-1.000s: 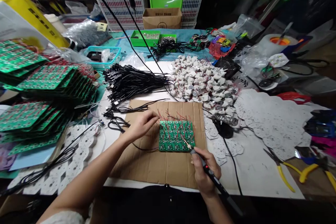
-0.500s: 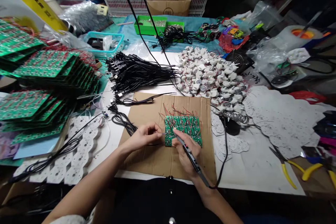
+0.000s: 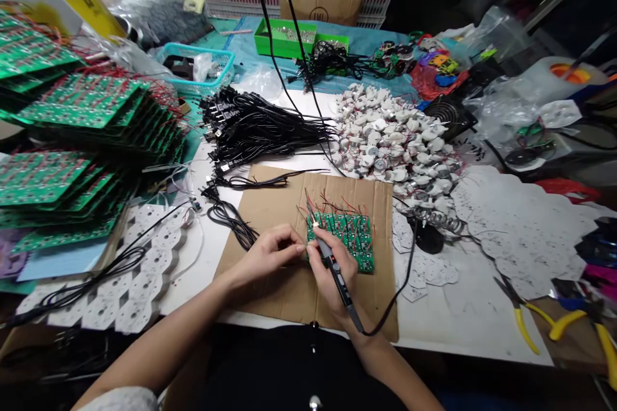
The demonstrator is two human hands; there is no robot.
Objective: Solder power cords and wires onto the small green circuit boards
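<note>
A green circuit board [image 3: 364, 241] with red and black wires along its rows lies on a sheet of cardboard [image 3: 274, 200]. My right hand [image 3: 332, 270] grips a soldering iron [image 3: 343, 289] like a pen, its tip pointing up over the board's upper left corner. The iron's cord curves away to the right. At the board's left edge, my left hand [image 3: 276, 249] is closed in a pinch; what sits between its fingertips is too small to make out. A coiled black cable [image 3: 234, 221] lies just beyond that hand.
Stacked circuit boards [image 3: 72, 186] rise on the left. Behind the cardboard lie a bundle of black USB cables [image 3: 260, 128] and a heap of small white parts [image 3: 385, 135]. White panels [image 3: 511, 225] and yellow-handled pliers [image 3: 525, 327] are at right. Two black cords hang down in front.
My right hand has moved left across the board, and the iron's tip has shifted to the upper left corner. My left hand keeps its pinch near the edge. The view has shifted slightly.
</note>
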